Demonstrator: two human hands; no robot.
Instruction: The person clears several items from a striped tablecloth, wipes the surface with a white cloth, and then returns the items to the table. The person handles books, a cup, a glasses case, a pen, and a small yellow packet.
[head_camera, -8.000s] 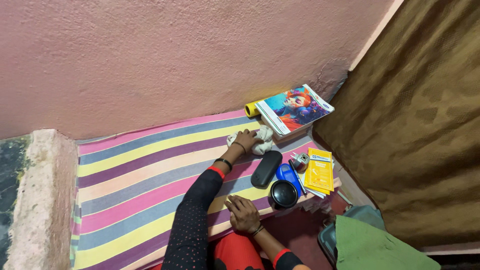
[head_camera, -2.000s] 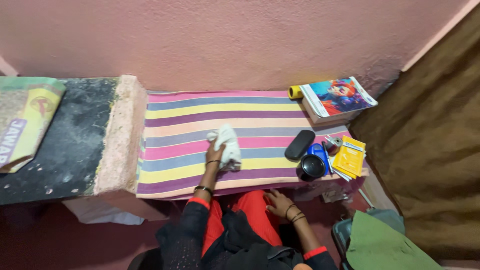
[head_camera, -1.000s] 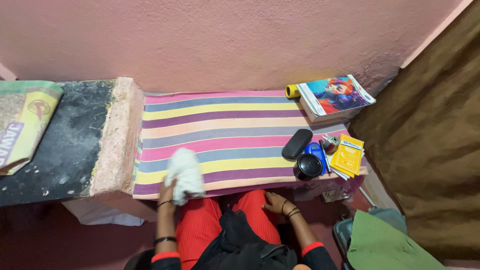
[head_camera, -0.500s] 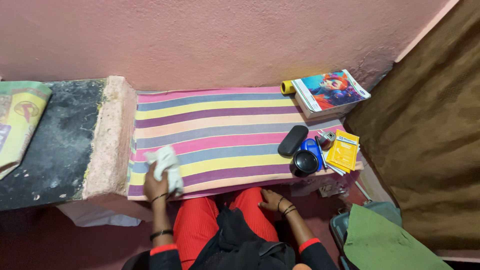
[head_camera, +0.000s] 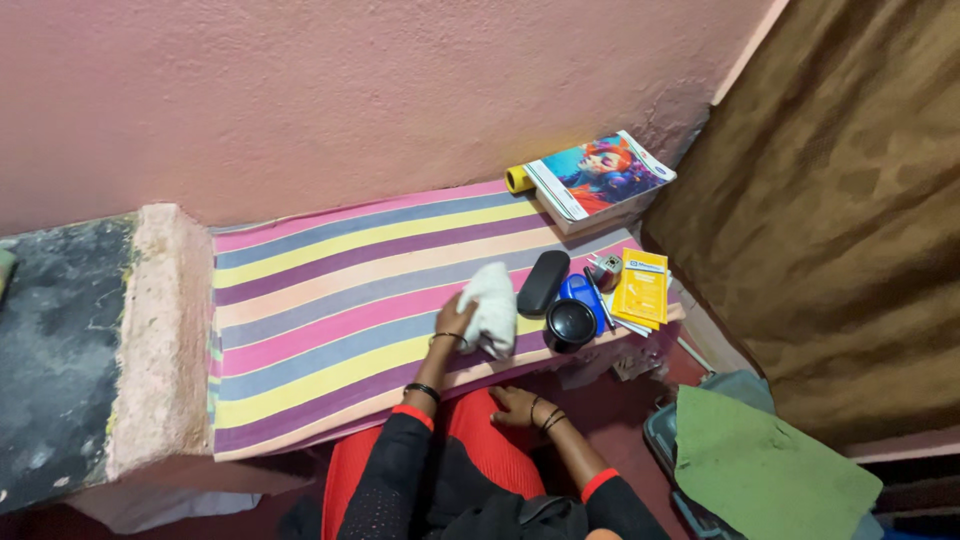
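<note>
far left: dark stone slab (head_camera: 50, 340), then a rough pinkish concrete ledge (head_camera: 150, 330) butting against the striped cloth (head_camera: 330, 300) that covered the shelf, pink plastered wall (head_camera: 350, 90) behind it all. left hand (head_camera: 455, 322) was out over the stripes, fingers clenched around a white rag (head_camera: 490, 318) which lay pressed flat on the cloth near the front edge; black bangles on that wrist, black dotted sleeve with a red cuff. rag sat just beside, left of, a black glasses case (head_camera: 542, 283), could not tell if they touched. right hand (head_camera: 513, 403) was low, below the shelf edge, resting on the red garment over the lap, fingers released and spread flat, grasping nothing. right of the rag, in a tight cluster: the glasses case lying at a slant, a round black lid-like object (head_camera: 570, 325) at the front edge, a blue item (head_camera: 580, 295) partly under it with a pen (head_camera: 598, 310) alongside, a small metallic thing (head_camera: 606, 268) too small to identify, and a yellow booklet (head_camera: 641, 290) on some papers at the shelf's right end. back right corner: stack of notebooks (head_camera: 600, 178) with a colourful illustrated cover on top, a yellow roll (head_camera: 518, 180) touching its left end. far right: brown patterned curtain (head_camera: 840, 200), and below it a green cloth (head_camera: 770, 480) draped over a grey container (head_camera: 665, 450).
</note>
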